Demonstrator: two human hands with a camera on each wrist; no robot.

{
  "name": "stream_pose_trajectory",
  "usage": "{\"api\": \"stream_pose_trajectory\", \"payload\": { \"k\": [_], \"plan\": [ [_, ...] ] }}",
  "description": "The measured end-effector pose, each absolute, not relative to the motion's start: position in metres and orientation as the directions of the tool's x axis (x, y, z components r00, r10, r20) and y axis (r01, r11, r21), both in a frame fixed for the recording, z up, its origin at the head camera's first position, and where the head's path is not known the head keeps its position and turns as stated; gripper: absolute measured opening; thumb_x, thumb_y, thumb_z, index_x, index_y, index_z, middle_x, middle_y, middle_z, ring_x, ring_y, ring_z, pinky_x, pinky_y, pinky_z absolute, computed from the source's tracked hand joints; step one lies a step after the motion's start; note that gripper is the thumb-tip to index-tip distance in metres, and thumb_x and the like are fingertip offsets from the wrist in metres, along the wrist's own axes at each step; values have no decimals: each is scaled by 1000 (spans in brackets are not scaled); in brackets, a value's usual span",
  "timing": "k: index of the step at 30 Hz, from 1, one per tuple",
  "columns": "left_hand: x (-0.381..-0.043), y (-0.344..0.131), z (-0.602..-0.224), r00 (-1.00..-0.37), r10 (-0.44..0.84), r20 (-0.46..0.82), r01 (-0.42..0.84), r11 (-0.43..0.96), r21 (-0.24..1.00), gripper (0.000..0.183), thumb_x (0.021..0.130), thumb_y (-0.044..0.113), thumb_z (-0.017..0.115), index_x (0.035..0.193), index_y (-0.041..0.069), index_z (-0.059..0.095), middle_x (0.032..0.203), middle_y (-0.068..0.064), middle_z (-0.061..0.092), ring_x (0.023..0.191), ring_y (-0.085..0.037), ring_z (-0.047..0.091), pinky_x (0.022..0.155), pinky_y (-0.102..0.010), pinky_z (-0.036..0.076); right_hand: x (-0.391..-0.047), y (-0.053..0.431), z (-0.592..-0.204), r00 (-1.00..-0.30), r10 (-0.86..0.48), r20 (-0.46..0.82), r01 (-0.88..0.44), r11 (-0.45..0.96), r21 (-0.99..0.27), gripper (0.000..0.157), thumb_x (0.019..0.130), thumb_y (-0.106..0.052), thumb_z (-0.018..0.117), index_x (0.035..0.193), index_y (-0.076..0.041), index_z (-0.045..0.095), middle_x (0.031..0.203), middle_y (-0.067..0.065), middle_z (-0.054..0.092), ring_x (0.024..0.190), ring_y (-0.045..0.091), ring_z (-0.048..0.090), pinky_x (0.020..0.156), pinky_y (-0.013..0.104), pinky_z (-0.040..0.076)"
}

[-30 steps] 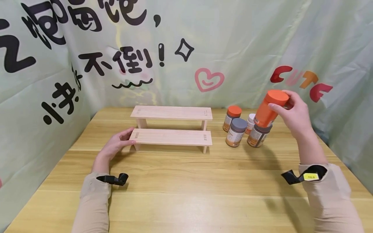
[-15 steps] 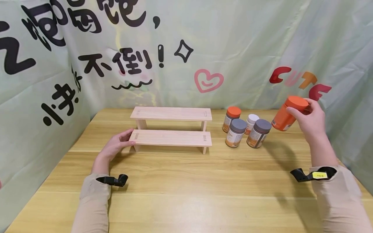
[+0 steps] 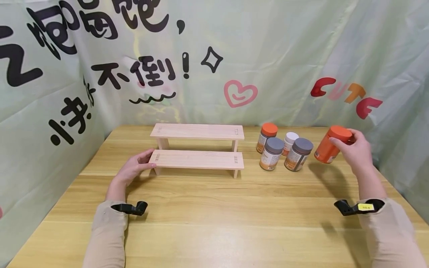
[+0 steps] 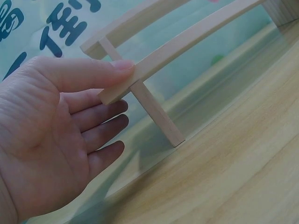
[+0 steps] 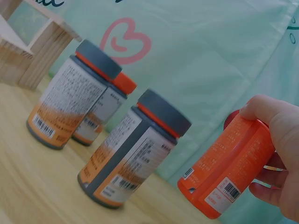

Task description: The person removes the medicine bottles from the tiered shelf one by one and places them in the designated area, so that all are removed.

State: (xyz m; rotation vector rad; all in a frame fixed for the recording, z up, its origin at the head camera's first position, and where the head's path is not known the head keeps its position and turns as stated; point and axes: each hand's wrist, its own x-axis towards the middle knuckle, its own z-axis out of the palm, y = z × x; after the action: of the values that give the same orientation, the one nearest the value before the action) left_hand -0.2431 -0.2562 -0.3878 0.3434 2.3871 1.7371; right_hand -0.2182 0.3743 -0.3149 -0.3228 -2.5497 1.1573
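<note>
At the left end of a two-tier wooden shelf stand (image 3: 197, 159), my left hand (image 3: 131, 169) pinches the lower board. The left wrist view has the thumb on top and the index finger under the board end (image 4: 119, 91), the other fingers hanging free. My right hand (image 3: 358, 152) grips an orange bottle (image 3: 326, 148) near its orange cap, holding it tilted just above the table at the far right. To its left stand two grey-capped bottles (image 3: 298, 156) (image 3: 270, 154), an orange-capped bottle (image 3: 266, 138) and a small white-capped bottle (image 3: 289, 143).
The pale wooden table (image 3: 214, 216) reaches back to a light green printed cloth (image 3: 275, 56), which also hangs along the left and right sides. The shelf stand's upper board (image 3: 197, 131) lies behind the lower one, near the table's back edge.
My right hand has carried the orange bottle from above the grey-capped bottle rightward and then down towards the table. The left hand and the shelf stand have stayed in place.
</note>
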Motion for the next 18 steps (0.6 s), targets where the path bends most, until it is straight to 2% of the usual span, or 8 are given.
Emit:
{"api": "stream_pose_trajectory", "payload": {
  "k": [5, 7, 9, 12, 18],
  "plan": [
    [-244, -257, -389, -959, 283, 5, 91, 290, 953, 72, 88, 9, 62, 144, -7, 20, 150, -24, 16, 137, -35, 16, 111, -47, 15, -218, 372, -322, -947, 272, 174, 71, 701, -709, 73, 90, -39, 53, 137, 11, 26, 127, 31, 39, 99, 36, 42, 70, 30, 38],
    [-245, -257, -390, -959, 284, 8, 93, 287, 953, 72, 88, 9, 63, 144, -7, 20, 150, -24, 16, 137, -35, 16, 111, -47, 14, -218, 371, -324, -952, 255, 167, 70, 718, -693, 74, 91, -39, 52, 136, 13, 26, 126, 35, 39, 103, 43, 41, 73, 38, 40],
    [-246, -257, -391, -958, 287, 10, 93, 279, 956, 72, 87, 9, 63, 144, -7, 20, 150, -24, 15, 137, -35, 16, 111, -47, 14, -218, 370, -327, -956, 242, 163, 66, 724, -687, 73, 91, -37, 52, 135, 14, 25, 126, 36, 38, 105, 47, 40, 76, 48, 41],
    [-245, -257, -391, -957, 289, 12, 94, 273, 957, 73, 87, 9, 63, 144, -7, 20, 150, -24, 16, 137, -35, 16, 111, -47, 14, -219, 369, -332, -957, 233, 173, 56, 732, -679, 69, 92, -34, 52, 133, 15, 27, 124, 36, 39, 105, 46, 41, 80, 53, 40],
    [-245, -257, -390, -959, 284, 12, 93, 273, 958, 72, 87, 7, 62, 144, -7, 20, 150, -24, 16, 137, -36, 17, 111, -47, 15, -218, 370, -339, -958, 207, 200, 24, 748, -663, 65, 91, -30, 55, 130, 16, 32, 121, 34, 43, 101, 43, 44, 74, 40, 40]
  ]
}}
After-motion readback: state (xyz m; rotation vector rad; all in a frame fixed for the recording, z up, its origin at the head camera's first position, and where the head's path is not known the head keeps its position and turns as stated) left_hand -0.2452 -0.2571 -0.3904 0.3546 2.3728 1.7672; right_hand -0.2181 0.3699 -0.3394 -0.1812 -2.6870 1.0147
